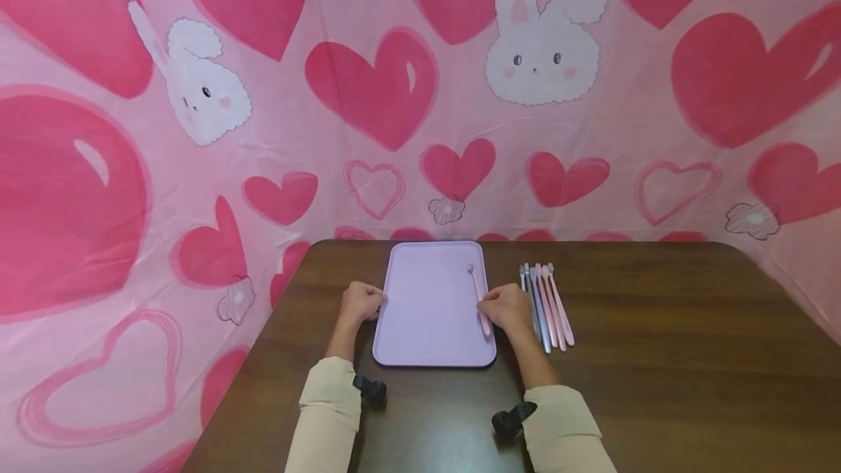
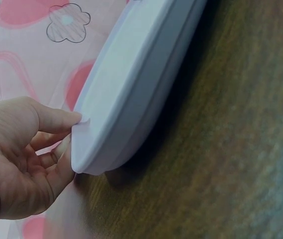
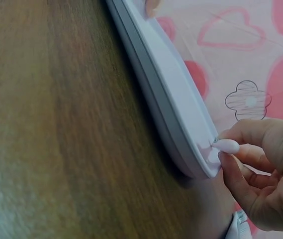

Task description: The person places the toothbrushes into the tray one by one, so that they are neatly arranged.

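Sleeves point(image 1: 328, 414) in cream cover both forearms at the near edge of the worktop point(image 1: 657, 385), each with a black wrist mount. Left hand point(image 1: 360, 305) sits at the tray's point(image 1: 427, 334) left rim; the wrist view shows thumb and curled fingers point(image 2: 56, 119) pinching that rim. Right hand point(image 1: 506, 309) sits at the tray's right rim, thumb and fingers pinching a pink toothbrush point(image 1: 478, 298) part-way along its handle. This toothbrush lies lengthwise along the tray's right side, head pointing away from the person; the right wrist view shows the fingertips point(image 3: 228, 146) touching the rim there. Whether the toothbrush rests on the tray floor or is lifted slightly, I cannot tell.

Tray is lilac, rectangular with rounded corners, lying flat on the dark wooden worktop between the two hands. Just beside the right hand, on the worktop, lies a row of toothbrushes point(image 1: 548, 305), pink and blue, side by side, heads away from the person. Behind the worktop hangs a pink cloth point(image 1: 394, 93) printed with hearts and rabbits.
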Demonstrator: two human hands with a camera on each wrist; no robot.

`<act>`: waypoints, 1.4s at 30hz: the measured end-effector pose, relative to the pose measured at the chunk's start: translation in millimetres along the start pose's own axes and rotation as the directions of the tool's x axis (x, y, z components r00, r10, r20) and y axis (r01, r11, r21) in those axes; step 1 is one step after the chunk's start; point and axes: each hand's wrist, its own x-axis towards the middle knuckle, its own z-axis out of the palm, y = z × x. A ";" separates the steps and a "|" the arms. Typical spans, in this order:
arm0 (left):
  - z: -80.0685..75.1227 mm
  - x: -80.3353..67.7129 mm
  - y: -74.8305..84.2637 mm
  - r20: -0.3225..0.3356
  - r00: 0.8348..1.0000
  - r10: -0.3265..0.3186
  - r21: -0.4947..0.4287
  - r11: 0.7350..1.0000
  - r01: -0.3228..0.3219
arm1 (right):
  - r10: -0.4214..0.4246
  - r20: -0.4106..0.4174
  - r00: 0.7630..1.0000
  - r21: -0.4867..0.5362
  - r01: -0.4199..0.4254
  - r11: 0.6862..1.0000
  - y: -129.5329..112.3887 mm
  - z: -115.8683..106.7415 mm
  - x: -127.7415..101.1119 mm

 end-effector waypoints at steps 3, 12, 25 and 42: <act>0.7 0.2 -0.5 -0.003 1.000 -0.001 0.000 1.000 0.001 | 0.006 0.006 1.000 -0.010 -0.005 1.000 -0.5 -0.7 -0.7; 1.2 -2.2 -0.3 -0.002 1.000 -0.012 -0.023 1.000 0.012 | -0.002 0.061 0.998 0.027 0.000 1.000 7.6 -0.7 -1.3; 1.3 -4.2 -4.3 0.002 1.000 0.005 -0.017 1.000 -0.004 | -0.001 0.027 1.000 0.368 -0.009 0.930 24.7 -7.5 -0.2; -1.7 -3.9 -1.3 0.042 0.999 -0.002 -0.031 1.000 0.003 | -0.046 0.015 0.999 0.399 0.036 0.916 37.2 -45.2 5.1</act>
